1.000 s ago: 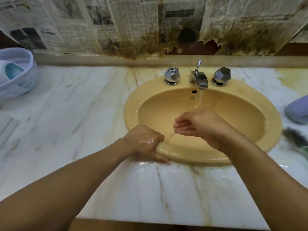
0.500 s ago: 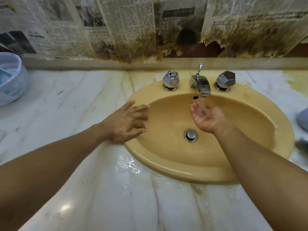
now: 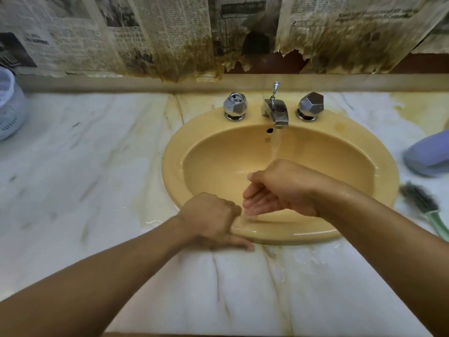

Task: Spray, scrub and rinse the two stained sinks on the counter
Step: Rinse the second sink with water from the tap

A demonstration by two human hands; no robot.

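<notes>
Gripping the near rim of the yellow sink (image 3: 175,152), sunk into the marble counter (image 3: 85,166), with the left hand (image 3: 211,220), fingers curled over it, thumb flat alongside. Cupping the right hand (image 3: 279,190) loosely under the running tap (image 3: 277,113), holding nothing. Brush (image 3: 422,203) off to the right.

Shabby washroom: yellow sink (image 3: 172,161) sunk in a marble counter (image 3: 73,178), chrome tap (image 3: 275,111) at twelve o'clock, stained newspaper (image 3: 158,32) above.

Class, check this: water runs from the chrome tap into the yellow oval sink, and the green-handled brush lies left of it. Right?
Wrong side: the head view shows the green-handled brush lying right of the yellow oval sink. Water does run from the chrome tap.
</notes>
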